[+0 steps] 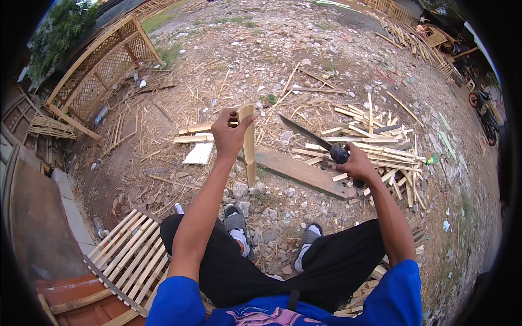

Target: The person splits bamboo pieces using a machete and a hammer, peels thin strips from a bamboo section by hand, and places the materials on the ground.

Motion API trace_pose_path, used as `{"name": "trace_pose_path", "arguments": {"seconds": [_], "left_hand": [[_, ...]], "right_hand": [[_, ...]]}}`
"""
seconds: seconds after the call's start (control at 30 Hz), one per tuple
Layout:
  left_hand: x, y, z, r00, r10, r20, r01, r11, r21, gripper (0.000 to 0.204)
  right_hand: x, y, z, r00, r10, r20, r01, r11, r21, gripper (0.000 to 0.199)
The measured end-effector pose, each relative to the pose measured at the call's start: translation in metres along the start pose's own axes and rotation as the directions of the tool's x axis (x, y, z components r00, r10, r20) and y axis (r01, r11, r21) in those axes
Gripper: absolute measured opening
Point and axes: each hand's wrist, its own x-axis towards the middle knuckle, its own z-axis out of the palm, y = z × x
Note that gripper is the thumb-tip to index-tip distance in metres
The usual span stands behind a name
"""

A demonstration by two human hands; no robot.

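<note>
My left hand (228, 133) grips the top of a short split bamboo piece (248, 146) and holds it upright, its lower end resting near a flat wooden plank (296, 171) on the ground. My right hand (356, 165) is closed on the dark handle of a long knife (304, 133), whose blade points up and left toward the bamboo piece without touching it. My legs in black trousers and my feet in sandals (236, 223) are below.
A heap of cut bamboo strips (380, 146) lies to the right of the plank. A slatted bamboo panel (130, 255) is at lower left, a lattice frame (103, 68) at upper left. Stones and bamboo scraps litter the dirt. A motorbike (486, 117) stands far right.
</note>
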Motion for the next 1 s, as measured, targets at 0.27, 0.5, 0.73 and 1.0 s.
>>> {"name": "trace_pose_path", "arguments": {"seconds": [0.27,0.5,0.73,1.0], "left_hand": [[-0.014,-0.009,0.067,0.989,0.122,0.084,-0.128,0.989,0.068,0.036],[-0.013,-0.016,0.077,0.996,0.030,0.078,-0.021,0.994,-0.103,0.030],[-0.010,-0.012,0.101,0.995,0.069,0.072,-0.060,0.990,-0.125,0.031],[-0.025,-0.007,0.114,0.982,0.060,0.178,-0.034,0.989,-0.147,0.027]], "right_hand": [[-0.049,0.008,0.018,0.985,-0.023,0.169,-0.108,0.682,0.724,0.055],[-0.014,0.015,0.024,0.991,-0.129,-0.039,0.126,0.786,0.605,0.060],[-0.018,-0.010,0.011,0.994,-0.018,-0.107,0.089,0.702,0.707,0.055],[-0.044,-0.014,0.041,0.988,-0.118,-0.100,0.153,0.839,0.522,0.041]]}}
